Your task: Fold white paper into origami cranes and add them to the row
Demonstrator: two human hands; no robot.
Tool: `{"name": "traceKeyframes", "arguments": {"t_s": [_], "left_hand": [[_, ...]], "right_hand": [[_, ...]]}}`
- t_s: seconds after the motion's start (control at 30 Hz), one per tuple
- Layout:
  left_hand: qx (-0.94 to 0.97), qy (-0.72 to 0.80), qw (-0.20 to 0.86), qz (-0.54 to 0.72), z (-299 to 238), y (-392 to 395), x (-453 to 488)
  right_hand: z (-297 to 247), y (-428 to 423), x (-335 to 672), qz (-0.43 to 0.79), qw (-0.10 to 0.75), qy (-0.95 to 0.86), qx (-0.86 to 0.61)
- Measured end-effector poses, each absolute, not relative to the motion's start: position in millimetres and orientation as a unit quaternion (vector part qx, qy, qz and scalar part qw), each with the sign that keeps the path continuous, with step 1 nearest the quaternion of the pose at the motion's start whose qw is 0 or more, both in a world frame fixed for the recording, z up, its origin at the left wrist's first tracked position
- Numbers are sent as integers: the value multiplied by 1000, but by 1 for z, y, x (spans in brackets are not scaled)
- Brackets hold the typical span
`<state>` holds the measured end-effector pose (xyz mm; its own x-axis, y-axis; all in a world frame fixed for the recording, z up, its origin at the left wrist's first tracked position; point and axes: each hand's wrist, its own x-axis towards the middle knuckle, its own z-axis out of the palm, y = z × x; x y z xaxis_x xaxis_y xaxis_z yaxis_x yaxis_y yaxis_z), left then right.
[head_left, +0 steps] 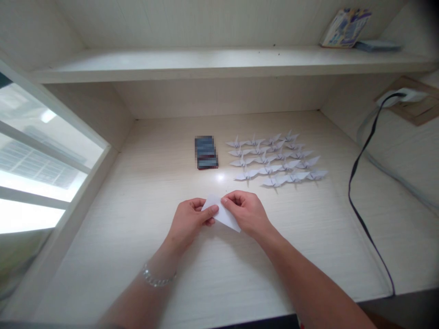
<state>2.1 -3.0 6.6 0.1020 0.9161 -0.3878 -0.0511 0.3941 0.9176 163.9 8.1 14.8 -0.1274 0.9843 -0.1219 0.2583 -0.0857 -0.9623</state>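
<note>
Both of my hands hold a small folded piece of white paper [222, 214] just above the pale wooden desk [137, 219]. My left hand [190, 219] pinches its left edge with thumb and fingers curled. My right hand [245, 211] grips the upper right part, fingers bent over it. A bracelet [156, 278] is on my left wrist. Beyond my hands, several finished white paper cranes [276, 160] lie in rows on the desk.
A dark rectangular object [206, 152], blurred out, lies left of the cranes. A black cable [360, 183] runs down the right side from a white plug [408, 96]. A shelf [206, 64] above holds a booklet [345, 27]. A window [34, 155] is on the left.
</note>
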Motion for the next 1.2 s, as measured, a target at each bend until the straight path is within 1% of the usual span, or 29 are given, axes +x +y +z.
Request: {"name": "traceKeyframes", "arguments": {"t_s": [0.13, 0.23, 0.3, 0.43, 0.47, 0.63, 0.9, 1.07, 1.2], "left_hand": [[360, 545, 652, 384, 11, -1, -3], [349, 578, 605, 422, 12, 1, -6], [350, 576, 591, 443, 13, 0, -3], [367, 516, 663, 400, 12, -4, 8], [372, 512, 664, 397, 11, -5, 11], [374, 535, 636, 412, 6, -8, 13], [396, 562, 609, 395, 5, -8, 12], [416, 551, 602, 401, 6, -9, 18], [452, 565, 561, 402, 5, -12, 19]], "right_hand": [[13, 13, 174, 474, 393, -553, -561], [12, 18, 184, 454, 425, -511, -593], [12, 19, 185, 459, 423, -509, -593], [14, 14, 176, 477, 410, -536, -563], [14, 12, 173, 481, 408, -540, -557], [17, 6, 163, 478, 415, -541, -553], [15, 9, 163, 442, 434, -541, -569], [14, 8, 162, 440, 445, -533, -569], [14, 6, 160, 436, 459, -528, -566]]}}
